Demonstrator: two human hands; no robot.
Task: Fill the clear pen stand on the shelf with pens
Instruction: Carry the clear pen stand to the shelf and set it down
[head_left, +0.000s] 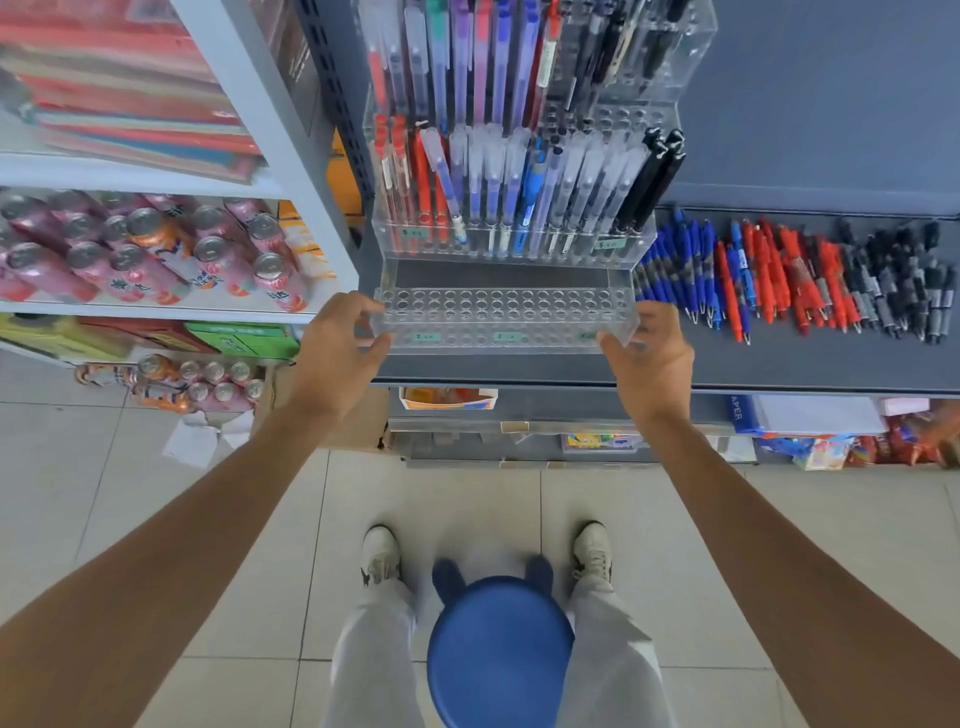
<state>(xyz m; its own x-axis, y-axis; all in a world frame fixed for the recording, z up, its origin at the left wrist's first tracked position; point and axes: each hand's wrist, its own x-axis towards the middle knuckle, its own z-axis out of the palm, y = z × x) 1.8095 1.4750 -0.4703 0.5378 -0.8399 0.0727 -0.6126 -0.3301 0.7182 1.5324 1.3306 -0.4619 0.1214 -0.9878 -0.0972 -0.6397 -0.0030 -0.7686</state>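
Note:
A tiered clear pen stand (504, 317) stands on the dark shelf (779, 364). Its lowest tier has rows of holes with no pens in them. The upper tiers hold many upright red, blue, purple and black pens (519, 187). My left hand (340, 345) grips the stand's lower left corner with curled fingers. My right hand (649, 353) grips the lower right corner. Loose blue, red and black click pens (789, 280) lie in a row on the shelf to the right of the stand.
A white rack on the left holds drink cans (156, 249) and stacked red folders (130, 88). A blue round stool (498, 654) stands between my feet on the tiled floor. Lower shelves under the dark shelf carry paper packs and small boxes (597, 441).

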